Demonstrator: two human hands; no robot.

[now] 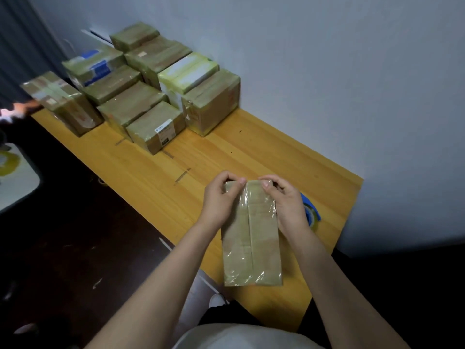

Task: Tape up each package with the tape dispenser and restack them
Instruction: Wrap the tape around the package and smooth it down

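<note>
Both hands, left hand and right hand, pinch the package top corners; I judge it light, stiff, tape-slick, so grip edges.

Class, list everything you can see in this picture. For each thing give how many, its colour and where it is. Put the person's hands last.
held package: one, brown under shiny clear tape, over the near end of the table, between the two hands
stacked packages: about nine, mostly brown, one white, one with blue print, far end of the table by the wall
tape dispenser: one, blue, on the table behind the right hand, partly hidden
table: one, yellow wood, along the wall
wall: one, pale grey, behind the table
left hand: one, pinches the far left corner of the held package
right hand: one, pinches its far right corner
</note>
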